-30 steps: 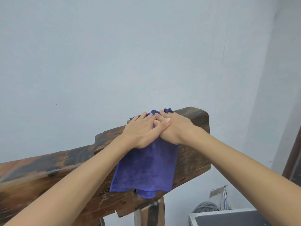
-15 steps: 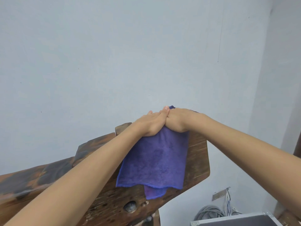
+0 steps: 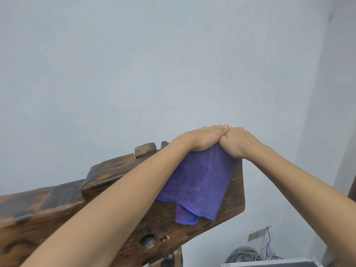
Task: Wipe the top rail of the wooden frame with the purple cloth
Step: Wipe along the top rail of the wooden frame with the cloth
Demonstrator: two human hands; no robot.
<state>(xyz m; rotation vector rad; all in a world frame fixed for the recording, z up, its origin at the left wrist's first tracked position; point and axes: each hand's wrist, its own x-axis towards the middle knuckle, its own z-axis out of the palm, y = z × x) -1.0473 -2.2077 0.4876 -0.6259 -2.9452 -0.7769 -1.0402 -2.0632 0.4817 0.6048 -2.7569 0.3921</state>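
Note:
A dark, mottled wooden frame rail (image 3: 63,201) runs from the lower left up to its right end near the centre. The purple cloth (image 3: 198,182) is draped over that right end and hangs down the near face, a folded layer showing at its bottom. My left hand (image 3: 202,138) and my right hand (image 3: 238,141) lie side by side, palms down, pressing the cloth on the rail's top edge. The fingers of both hands curl over the far side and are mostly hidden.
A pale blue-grey wall (image 3: 154,64) stands close behind the rail. A wooden post (image 3: 173,257) supports the rail from below. At the bottom right lie coiled grey cables (image 3: 244,254) and the top of a grey metal box (image 3: 269,264).
Both hands have slid the cloth rightward along the top of the rail to its right end. More of the rail's left part is now uncovered.

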